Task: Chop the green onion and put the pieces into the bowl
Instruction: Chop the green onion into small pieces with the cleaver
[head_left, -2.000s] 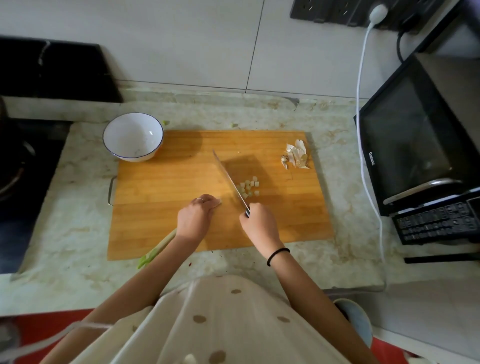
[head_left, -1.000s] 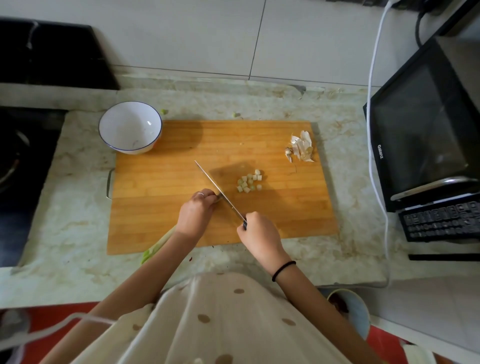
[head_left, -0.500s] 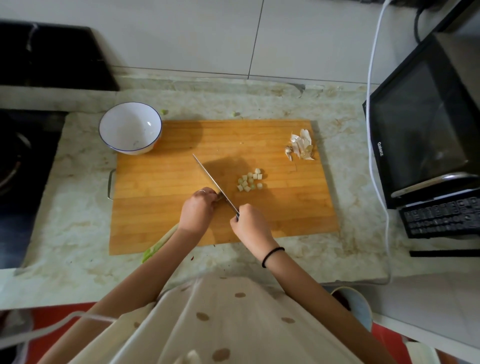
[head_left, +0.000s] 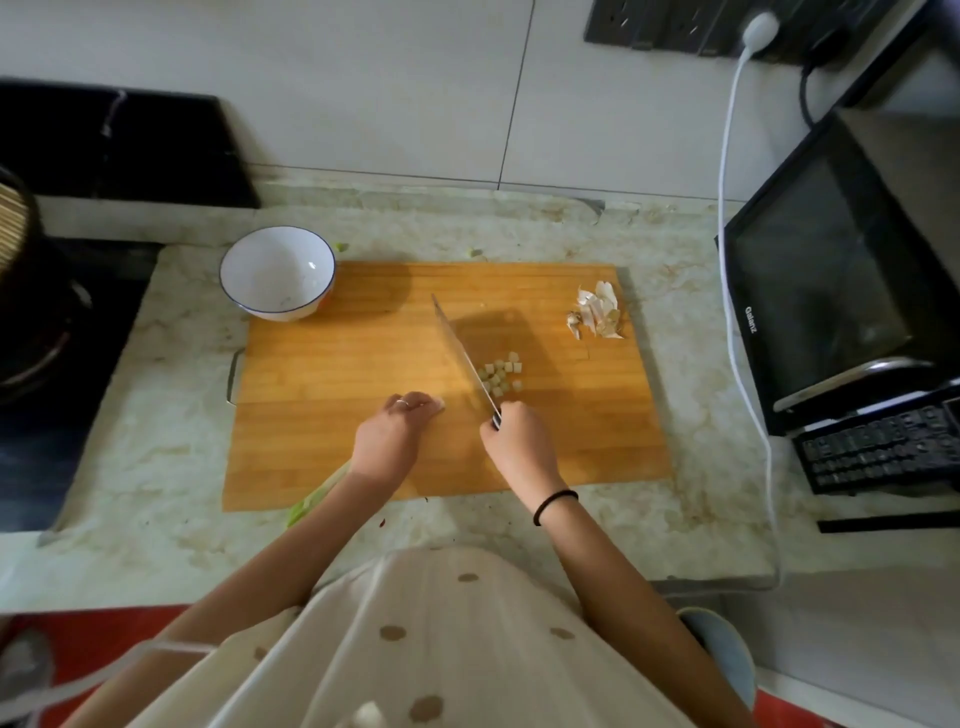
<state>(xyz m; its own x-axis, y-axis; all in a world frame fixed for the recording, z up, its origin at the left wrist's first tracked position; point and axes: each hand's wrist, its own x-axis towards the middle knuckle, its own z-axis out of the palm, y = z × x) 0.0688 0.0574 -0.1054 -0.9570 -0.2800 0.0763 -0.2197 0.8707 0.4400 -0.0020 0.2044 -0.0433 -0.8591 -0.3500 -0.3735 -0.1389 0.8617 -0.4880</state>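
our right hand (head_left: 519, 441) fingers grip the long silver knife (head_left: 462, 353), next to small cut pieces (head_left: 501, 376) on the brown wooden board (head_left: 337, 364). our left hand (head_left: 389, 436) fingers hold down the long green onion (head_left: 317, 496) by the near edge

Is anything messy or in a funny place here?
A little. Green scraps lie on the counter behind the cutting board, not in the bowl. The green onion sticks out past the board's near edge.
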